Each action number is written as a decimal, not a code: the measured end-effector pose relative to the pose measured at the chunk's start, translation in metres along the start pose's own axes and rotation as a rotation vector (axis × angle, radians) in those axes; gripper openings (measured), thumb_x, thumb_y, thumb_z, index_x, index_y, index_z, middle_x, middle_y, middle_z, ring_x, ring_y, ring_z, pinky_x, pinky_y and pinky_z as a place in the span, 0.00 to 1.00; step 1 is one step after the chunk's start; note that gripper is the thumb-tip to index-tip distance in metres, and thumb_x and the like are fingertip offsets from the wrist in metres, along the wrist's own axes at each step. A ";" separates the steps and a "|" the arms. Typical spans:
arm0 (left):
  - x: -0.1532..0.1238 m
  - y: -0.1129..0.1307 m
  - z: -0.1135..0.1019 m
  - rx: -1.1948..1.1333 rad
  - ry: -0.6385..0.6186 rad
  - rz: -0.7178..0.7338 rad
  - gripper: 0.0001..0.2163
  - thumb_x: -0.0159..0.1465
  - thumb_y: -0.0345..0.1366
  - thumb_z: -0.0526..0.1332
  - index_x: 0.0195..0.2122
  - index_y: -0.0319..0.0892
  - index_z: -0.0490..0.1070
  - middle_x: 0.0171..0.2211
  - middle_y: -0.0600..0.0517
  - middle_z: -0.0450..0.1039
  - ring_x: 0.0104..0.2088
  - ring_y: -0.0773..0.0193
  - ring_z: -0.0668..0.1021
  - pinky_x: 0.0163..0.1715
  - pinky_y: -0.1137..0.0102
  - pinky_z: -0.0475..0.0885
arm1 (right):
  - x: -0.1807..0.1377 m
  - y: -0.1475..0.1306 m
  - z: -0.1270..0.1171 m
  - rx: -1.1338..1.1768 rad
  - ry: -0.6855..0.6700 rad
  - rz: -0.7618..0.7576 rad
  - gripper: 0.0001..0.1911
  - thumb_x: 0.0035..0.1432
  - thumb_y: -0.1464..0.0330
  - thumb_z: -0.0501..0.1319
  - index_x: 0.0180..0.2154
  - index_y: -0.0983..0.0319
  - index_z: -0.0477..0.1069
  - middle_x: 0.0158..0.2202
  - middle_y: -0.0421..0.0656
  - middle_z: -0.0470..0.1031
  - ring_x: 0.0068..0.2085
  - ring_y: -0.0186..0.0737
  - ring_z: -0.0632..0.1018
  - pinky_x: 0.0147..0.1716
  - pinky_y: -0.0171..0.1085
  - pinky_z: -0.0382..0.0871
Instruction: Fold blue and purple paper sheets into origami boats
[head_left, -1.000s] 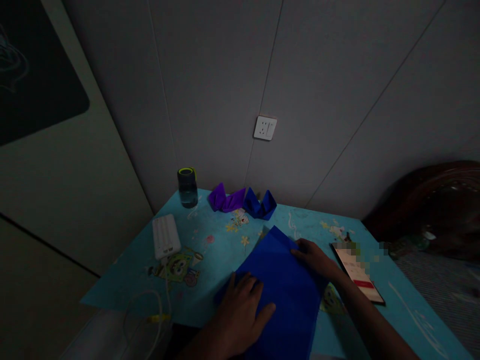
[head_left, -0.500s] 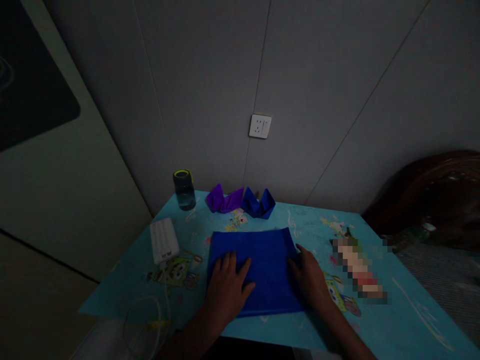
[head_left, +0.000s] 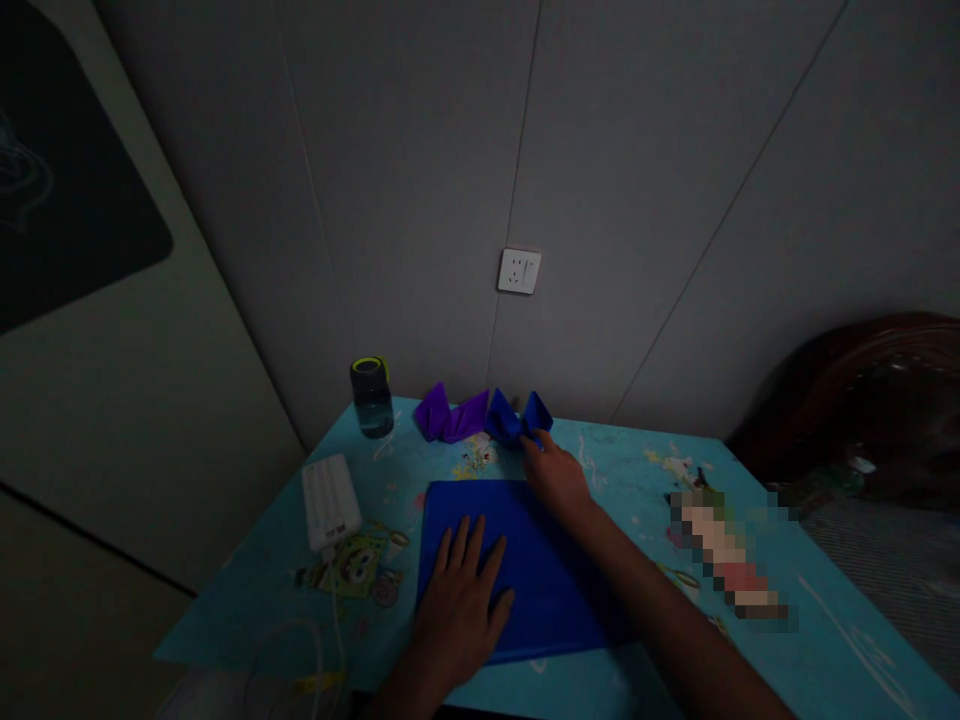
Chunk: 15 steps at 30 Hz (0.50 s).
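Head camera view showed the left hand point(head_left: 461, 598) lying palm down on the blue sheet point(head_left: 536, 590), its fingers straight and spread, gripping nothing. That sheet lay flat on the table point(head_left: 626, 480), near the front edge. Over its far right part reached the right arm, and the right hand point(head_left: 557, 478) had its fingertips at the front of the blue paper boat point(head_left: 504, 422); whether they pinched it or only touched it, I could not tell. Just beside that boat, on its left, stood the purple paper boat point(head_left: 451, 420), both close to the wall point(head_left: 405, 200). Further left a dark bottle point(head_left: 373, 400) stood upright, with a white power bank point(head_left: 330, 500) in front of it and a pale cable point(head_left: 336, 610) running from its near end. Above the boats, the wall held a white socket point(head_left: 519, 271).
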<state>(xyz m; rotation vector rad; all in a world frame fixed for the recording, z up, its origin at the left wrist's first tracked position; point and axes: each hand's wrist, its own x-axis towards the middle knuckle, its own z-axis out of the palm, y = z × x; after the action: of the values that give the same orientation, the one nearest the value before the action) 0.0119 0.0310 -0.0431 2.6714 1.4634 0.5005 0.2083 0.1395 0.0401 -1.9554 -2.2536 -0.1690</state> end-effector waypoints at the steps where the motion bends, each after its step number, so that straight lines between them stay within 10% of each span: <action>1: 0.000 0.000 -0.001 -0.008 -0.004 -0.002 0.26 0.70 0.49 0.48 0.68 0.49 0.53 0.70 0.44 0.48 0.68 0.44 0.54 0.63 0.45 0.54 | 0.008 0.000 0.005 0.001 -0.018 0.032 0.21 0.65 0.70 0.53 0.60 0.60 0.65 0.61 0.55 0.65 0.49 0.49 0.78 0.46 0.42 0.71; 15: -0.001 -0.005 0.004 -0.015 0.011 0.017 0.27 0.70 0.50 0.48 0.68 0.50 0.52 0.70 0.42 0.48 0.68 0.43 0.54 0.63 0.45 0.56 | 0.000 0.039 0.037 0.066 0.213 0.220 0.14 0.69 0.68 0.49 0.44 0.63 0.73 0.46 0.52 0.75 0.41 0.43 0.79 0.40 0.38 0.71</action>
<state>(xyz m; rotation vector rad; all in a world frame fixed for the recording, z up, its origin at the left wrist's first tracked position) 0.0085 0.0332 -0.0485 2.6764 1.4347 0.5257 0.2454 0.1519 0.0031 -2.0266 -1.8757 -0.2589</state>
